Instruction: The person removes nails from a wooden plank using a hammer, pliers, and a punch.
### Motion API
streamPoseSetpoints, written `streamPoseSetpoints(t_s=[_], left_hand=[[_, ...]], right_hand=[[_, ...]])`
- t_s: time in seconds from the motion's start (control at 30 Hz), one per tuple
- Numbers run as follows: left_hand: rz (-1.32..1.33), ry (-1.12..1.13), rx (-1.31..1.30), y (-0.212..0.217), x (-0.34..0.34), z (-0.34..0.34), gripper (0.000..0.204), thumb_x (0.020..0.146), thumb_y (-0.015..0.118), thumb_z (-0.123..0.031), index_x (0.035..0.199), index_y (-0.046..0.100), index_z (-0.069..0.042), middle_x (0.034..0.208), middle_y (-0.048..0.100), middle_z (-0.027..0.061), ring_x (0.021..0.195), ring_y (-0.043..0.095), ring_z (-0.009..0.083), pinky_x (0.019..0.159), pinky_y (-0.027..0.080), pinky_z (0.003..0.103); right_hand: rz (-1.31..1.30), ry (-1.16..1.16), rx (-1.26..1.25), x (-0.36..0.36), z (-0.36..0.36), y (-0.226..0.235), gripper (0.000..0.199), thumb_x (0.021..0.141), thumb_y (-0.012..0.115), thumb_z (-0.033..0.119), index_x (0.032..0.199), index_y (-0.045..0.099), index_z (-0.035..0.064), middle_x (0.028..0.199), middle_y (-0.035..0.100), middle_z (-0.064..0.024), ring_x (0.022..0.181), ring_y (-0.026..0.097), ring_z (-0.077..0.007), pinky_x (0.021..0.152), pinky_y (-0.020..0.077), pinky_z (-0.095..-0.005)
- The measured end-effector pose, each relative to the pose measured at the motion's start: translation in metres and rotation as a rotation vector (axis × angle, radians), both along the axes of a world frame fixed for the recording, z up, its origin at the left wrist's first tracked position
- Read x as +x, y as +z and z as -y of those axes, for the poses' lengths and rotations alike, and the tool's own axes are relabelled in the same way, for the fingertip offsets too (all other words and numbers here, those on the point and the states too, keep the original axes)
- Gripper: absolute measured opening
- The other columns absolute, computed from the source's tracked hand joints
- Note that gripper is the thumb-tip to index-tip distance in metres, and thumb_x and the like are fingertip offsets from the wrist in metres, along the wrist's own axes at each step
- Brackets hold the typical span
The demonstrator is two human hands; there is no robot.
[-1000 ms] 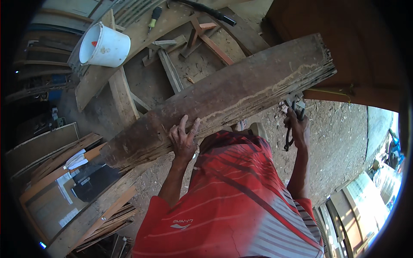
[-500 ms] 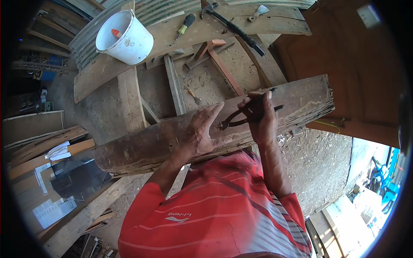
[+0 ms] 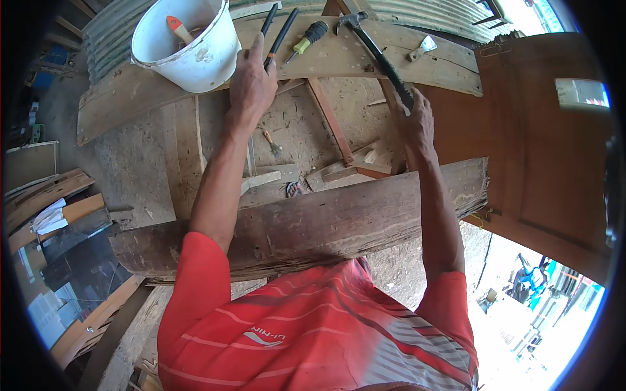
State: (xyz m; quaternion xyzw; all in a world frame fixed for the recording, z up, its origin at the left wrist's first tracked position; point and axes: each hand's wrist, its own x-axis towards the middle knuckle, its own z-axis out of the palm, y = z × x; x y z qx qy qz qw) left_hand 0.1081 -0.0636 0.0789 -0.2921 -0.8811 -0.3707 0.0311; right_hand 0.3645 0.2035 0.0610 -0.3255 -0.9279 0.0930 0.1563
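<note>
My left hand (image 3: 252, 88) reaches to the far plank, closed around pincers whose two black handles (image 3: 282, 38) stick out beyond my fingers; their jaws are hidden. My right hand (image 3: 417, 122) has its fingers around the lower end of a claw hammer (image 3: 378, 55), whose head rests on the far plank. A weathered brown board (image 3: 326, 220) with a splintered near edge lies crosswise under both forearms, close to my body.
On the far plank (image 3: 450, 72) stand a white bucket (image 3: 212, 62) holding an orange-handled brush (image 3: 179, 29), a screwdriver (image 3: 306, 42) and a small scraper (image 3: 422, 48). A paintbrush (image 3: 271, 143) lies on the ground. Brown wooden panels (image 3: 541, 150) stand at right.
The pincers have passed from my right hand to my left, which has moved far and left with them. My right hand has gone forward to the hammer's handle.
</note>
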Motion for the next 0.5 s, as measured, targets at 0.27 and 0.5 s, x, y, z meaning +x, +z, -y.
streamPoseSetpoints(t_s=[0.27, 0.5], left_hand=[[-0.175, -0.008, -0.410, -0.052, -0.030, -0.035, 0.062, 0.097, 0.061, -0.026, 0.152, 0.044, -0.002, 0.151, 0.044, 0.0197, 0.139, 0.042, 0.0436, 0.116, 0.031, 0.058], [-0.701, -0.114, -0.020, -0.050, -0.059, -0.086, 0.054, 0.096, 0.064, -0.020, 0.147, 0.051, -0.008, 0.119, 0.066, 0.0279, 0.109, 0.065, 0.0432, 0.089, 0.053, 0.050]], right_hand=[[0.206, -0.104, -0.290, -0.004, 0.009, 0.006, 0.045, 0.092, 0.065, 0.031, 0.126, 0.061, 0.0027, 0.100, 0.069, -0.0266, 0.091, 0.069, -0.0423, 0.082, 0.0525, -0.0507], [-0.402, -0.176, -0.885, 0.103, 0.083, 0.085, 0.033, 0.090, 0.073, 0.029, 0.104, 0.067, -0.0014, 0.078, 0.066, -0.0060, 0.071, 0.064, -0.0137, 0.066, 0.0494, -0.0316]])
